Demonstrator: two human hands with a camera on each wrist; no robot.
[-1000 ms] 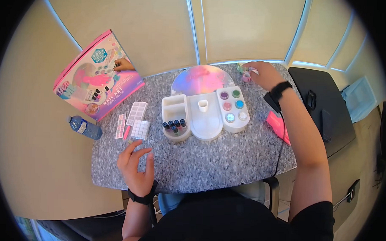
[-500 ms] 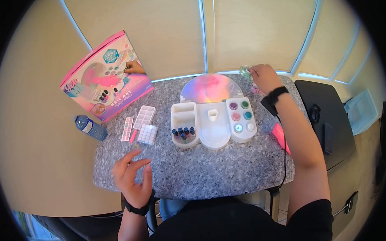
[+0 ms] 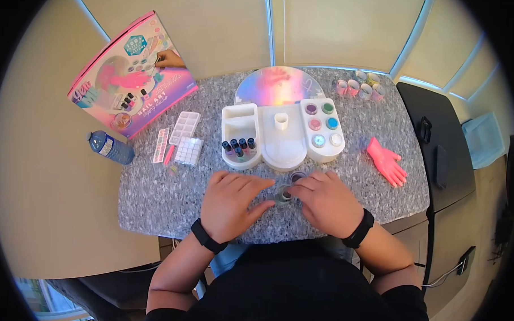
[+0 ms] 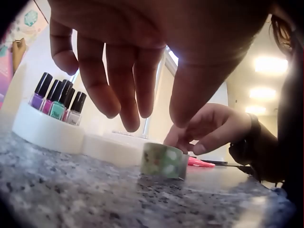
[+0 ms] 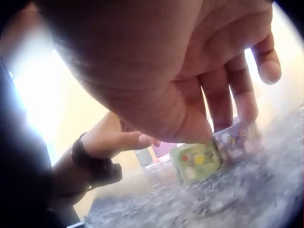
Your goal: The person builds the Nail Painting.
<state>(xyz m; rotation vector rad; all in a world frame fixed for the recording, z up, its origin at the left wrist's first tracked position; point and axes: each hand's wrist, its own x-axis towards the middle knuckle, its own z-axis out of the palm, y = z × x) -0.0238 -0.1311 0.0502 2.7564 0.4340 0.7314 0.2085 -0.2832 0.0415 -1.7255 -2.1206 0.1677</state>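
A green printed tape roll [image 4: 161, 161] stands on its edge rim on the speckled table, in front of the white nail-art station [image 3: 282, 156]. Right behind it is a purple printed roll [image 5: 240, 140]. My right hand [image 3: 329, 202] reaches over both, index fingertip at the green roll and other fingertips at the top of the purple one in the right wrist view. On the other side, my left hand [image 3: 230, 205] hovers with fingers extended and thumb apart, its fingertips just left of the green roll and nothing held.
Several more printed rolls [image 3: 364, 90] sit at the back right, above a pink model hand [image 3: 388, 162]. Nail polish bottles [image 3: 239, 146] and glitter pots [image 3: 315, 124] fill the station. To the left are gem trays [image 3: 185, 130], a water bottle [image 3: 111, 147] and the upright box [image 3: 135, 77].
My right hand has come from the rolls at the back right to the front middle, where green and purple rolls now stand. My left hand has moved right and forward, towards them.
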